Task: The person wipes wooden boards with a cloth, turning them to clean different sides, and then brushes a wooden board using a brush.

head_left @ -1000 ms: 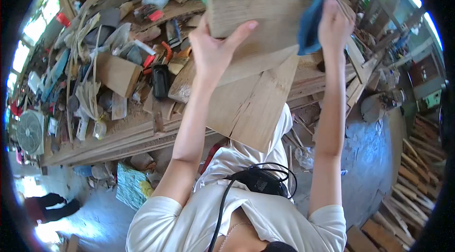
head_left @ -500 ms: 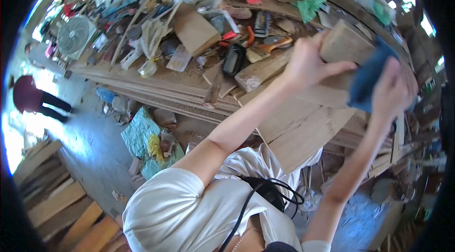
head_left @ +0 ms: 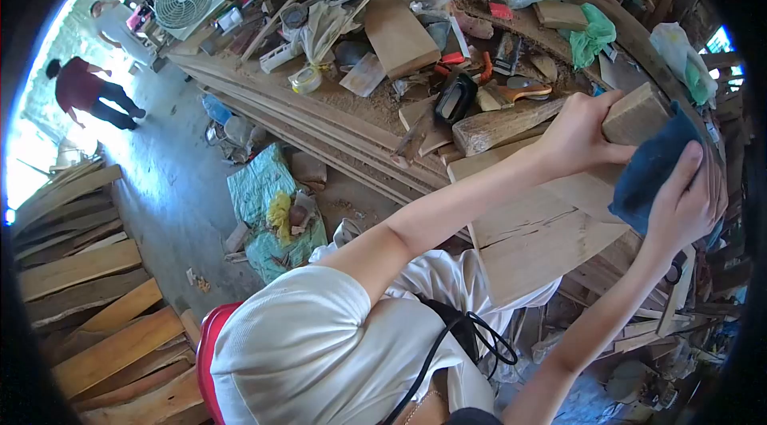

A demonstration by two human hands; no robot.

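My left hand (head_left: 582, 133) is closed on a wooden block (head_left: 637, 115), its thumb stretched along the near side. In my right hand (head_left: 687, 197) is a dark blue sheet that looks like sandpaper (head_left: 653, 165), folded over and pressed against the block's right end. The fingers behind the sheet are partly hidden. Under both hands lies a wide pale board (head_left: 535, 245) with a dark crack, jutting over the bench edge toward my lap. A rough wood piece (head_left: 499, 128) rests beside my left wrist.
The bench (head_left: 359, 125) carries a handsaw with an orange handle (head_left: 527, 92), a black case (head_left: 455, 97), a flat wooden block (head_left: 399, 29), plastic bags and a fan (head_left: 185, 1). Planks (head_left: 120, 317) are stacked on the floor at left. Two people stand at far left.
The view has swung, so the bench and hands appear farther right and lower. The blue sheet has shifted slightly against the block's end and is less blurred. Both hands keep their holds.
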